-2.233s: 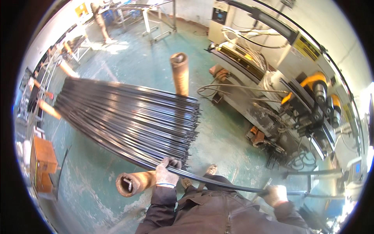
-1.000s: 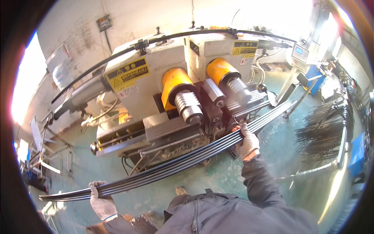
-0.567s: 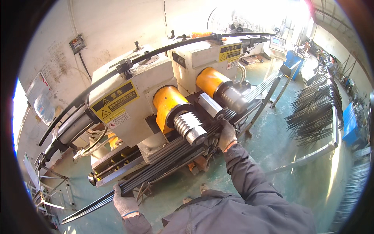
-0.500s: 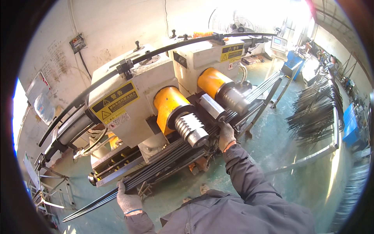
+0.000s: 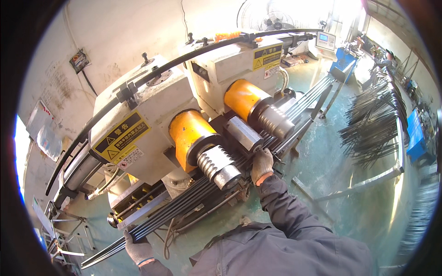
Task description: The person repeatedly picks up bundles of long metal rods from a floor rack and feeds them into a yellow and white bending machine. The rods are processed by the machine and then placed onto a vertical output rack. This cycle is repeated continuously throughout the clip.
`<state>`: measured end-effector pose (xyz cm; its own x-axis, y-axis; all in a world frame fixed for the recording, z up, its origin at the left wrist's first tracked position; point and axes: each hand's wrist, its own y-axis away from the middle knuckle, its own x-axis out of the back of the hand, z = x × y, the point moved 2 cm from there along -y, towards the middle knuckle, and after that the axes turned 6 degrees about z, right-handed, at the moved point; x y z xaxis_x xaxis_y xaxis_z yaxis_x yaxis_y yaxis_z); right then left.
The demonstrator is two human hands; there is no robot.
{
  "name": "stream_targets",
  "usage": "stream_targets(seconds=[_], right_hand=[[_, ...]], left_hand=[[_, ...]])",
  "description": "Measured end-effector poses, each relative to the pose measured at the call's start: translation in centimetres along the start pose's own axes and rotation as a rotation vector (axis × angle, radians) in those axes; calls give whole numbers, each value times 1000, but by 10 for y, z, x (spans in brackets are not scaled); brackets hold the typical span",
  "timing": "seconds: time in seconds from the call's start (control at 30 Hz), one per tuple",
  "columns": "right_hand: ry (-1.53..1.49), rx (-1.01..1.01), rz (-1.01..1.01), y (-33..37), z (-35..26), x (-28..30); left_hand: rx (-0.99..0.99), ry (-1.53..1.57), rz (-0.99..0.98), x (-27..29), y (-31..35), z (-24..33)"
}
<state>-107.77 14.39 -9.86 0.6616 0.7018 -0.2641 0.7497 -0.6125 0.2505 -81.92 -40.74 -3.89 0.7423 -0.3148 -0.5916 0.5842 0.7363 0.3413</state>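
The left hand (image 5: 138, 249) holds long rods (image 5: 172, 210) along the machine's front edge (image 5: 142, 210). I can't tell whether the right hand (image 5: 262, 166) grips.

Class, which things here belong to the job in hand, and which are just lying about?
In the job:
long dark metal rods, in the left hand
cream, boxy metal machine, right hand near its grey hexagonal block

Apparently lying about:
heap of thin dark metal rods, right
round grey fan

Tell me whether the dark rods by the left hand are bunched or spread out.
Bunched: by the left hand, the dark rods run close side by side, not fanned apart.
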Motion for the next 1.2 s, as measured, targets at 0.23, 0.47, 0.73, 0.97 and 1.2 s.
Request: stream_targets(seconds=[0.23,0.47,0.73,0.97,1.2], right_hand=[[-140,134,2,15,-14,-10],[-108,-135,-5,30,-40,13],[21,76,0,50,-37,29],[467,572,-74,-5,30,83],[1333,921,-224,-35,80,193]], left_hand=[[295,147,-234,-57,44,-76],[38,67,49,-11,-7,-10],[176,62,-93,-58,52,-76],[301,108,-108,-82,78,-91],[211,280,-85,-29,48,-25]])
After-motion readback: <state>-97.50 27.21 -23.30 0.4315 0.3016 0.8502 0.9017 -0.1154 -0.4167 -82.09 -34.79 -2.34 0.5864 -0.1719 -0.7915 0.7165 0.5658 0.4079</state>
